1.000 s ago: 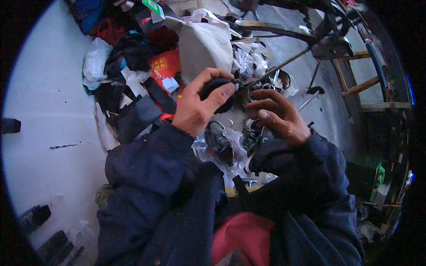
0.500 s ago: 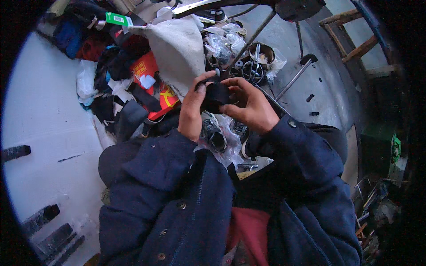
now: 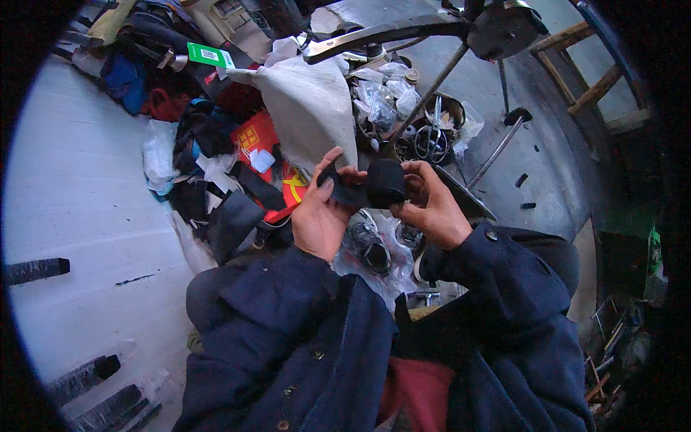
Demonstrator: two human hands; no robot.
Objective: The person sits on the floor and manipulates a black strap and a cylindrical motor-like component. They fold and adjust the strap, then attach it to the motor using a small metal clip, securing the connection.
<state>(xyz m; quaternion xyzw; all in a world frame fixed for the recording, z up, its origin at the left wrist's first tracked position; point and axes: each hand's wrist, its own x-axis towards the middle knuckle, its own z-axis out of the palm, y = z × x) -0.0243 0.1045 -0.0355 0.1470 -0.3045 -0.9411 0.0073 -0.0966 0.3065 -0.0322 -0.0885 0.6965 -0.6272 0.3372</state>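
Note:
A black roll [image 3: 386, 182] of what looks like wide tape or band is held up before my chest. My right hand [image 3: 440, 214] grips it from the right, fingers behind and thumb below. From the roll a short black strip reaches left into my left hand [image 3: 318, 222], whose thumb and fingers close on it. Whether the strip is sticky I cannot tell. Beneath my hands, a dark shoe [image 3: 369, 247] rests on clear plastic wrapping. Just beyond the left hand hangs a pale cloth [image 3: 306, 101].
Scraps and a red bag [image 3: 257, 137] are piled at the left. Scissors [image 3: 432, 137] stand in a cluttered container beyond my hands. A metal frame arm [image 3: 389, 30] crosses the top. A wooden frame [image 3: 594, 90] stands far right; black strips [image 3: 83, 379] lie lower left.
My hands have drawn apart a little, so a strip now shows between the left hand and the roll. The whole view has shifted, and the surroundings sit lower and further right.

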